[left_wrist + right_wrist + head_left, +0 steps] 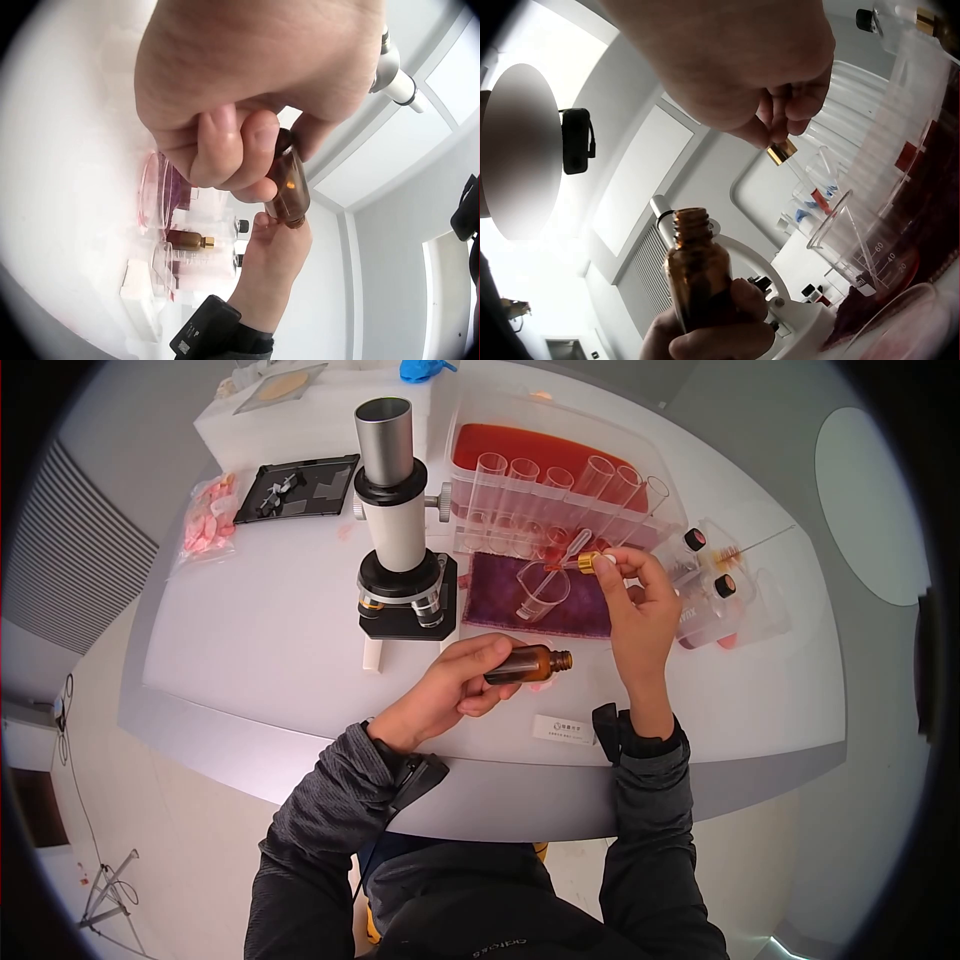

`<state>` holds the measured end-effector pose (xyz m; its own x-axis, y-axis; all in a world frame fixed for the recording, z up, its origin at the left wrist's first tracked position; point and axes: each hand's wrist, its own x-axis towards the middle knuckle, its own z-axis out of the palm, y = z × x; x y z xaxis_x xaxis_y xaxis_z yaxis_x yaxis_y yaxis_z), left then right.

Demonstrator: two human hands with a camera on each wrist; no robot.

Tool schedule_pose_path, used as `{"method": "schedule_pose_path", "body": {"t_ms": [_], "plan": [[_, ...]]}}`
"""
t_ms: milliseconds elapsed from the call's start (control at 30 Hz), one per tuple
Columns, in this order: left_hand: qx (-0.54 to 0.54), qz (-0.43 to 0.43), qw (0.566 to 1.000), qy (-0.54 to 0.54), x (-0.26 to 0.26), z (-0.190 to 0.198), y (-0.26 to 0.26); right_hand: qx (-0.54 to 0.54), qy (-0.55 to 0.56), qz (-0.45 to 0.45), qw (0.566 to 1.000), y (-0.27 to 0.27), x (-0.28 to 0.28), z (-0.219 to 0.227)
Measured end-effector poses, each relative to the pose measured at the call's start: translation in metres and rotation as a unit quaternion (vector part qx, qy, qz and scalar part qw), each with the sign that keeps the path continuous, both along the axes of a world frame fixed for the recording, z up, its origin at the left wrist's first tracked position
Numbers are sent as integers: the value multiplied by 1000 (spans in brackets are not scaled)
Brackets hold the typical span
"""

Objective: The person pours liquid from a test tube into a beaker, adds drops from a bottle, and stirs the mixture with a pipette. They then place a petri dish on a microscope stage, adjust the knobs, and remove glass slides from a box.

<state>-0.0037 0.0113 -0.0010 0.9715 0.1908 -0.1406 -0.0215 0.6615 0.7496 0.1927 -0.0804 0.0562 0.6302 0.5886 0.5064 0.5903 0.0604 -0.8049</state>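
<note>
My left hand [440,690] grips an uncapped amber glass bottle [527,664], its threaded neck pointing right in the head view. Between the thumb and fingers of my right hand [643,615] is a dropper [586,563] with a gold collar. Its glass tube points left over a small beaker [548,598], and red liquid shows in the tube [820,199]. The beaker has graduation marks, a thin clear stick leaning inside and a little reddish liquid at its base. It stands on a dark purple cloth [486,588].
Left of the cloth stands a microscope [397,540]. Behind the beaker, several test tubes [523,480] stand before a clear bin [667,510] with red contents. Black-capped bottles [712,618] stand at right. A white box [563,730] lies near the front edge.
</note>
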Motion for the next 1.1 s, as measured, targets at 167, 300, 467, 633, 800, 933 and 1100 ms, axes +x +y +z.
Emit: {"method": "schedule_pose_path", "body": {"t_ms": [167, 300, 467, 633, 800, 933, 1100], "plan": [[-3, -4, 1000, -5, 0, 0, 0, 8, -5, 0, 1000, -1, 1, 0], [-17, 6, 1000, -5, 0, -2, 1, 18, 47, 11, 999, -4, 3, 4], [-35, 22, 999, -24, 0, -7, 2, 30, 164, 41, 985, -21, 5, 13], [-39, 17, 998, -39, 1, -11, 2, 56, 235, 51, 969, -47, 2, 18], [-31, 24, 999, -35, 2, -7, 0, 85, 291, 76, 950, -69, 1, 11], [-31, 18, 999, -33, 1, -10, 2, 77, 296, 92, 948, -72, -1, 3], [-21, 19, 999, -27, 1, -7, 1, 49, 287, 117, 950, -72, -5, -2]]}}
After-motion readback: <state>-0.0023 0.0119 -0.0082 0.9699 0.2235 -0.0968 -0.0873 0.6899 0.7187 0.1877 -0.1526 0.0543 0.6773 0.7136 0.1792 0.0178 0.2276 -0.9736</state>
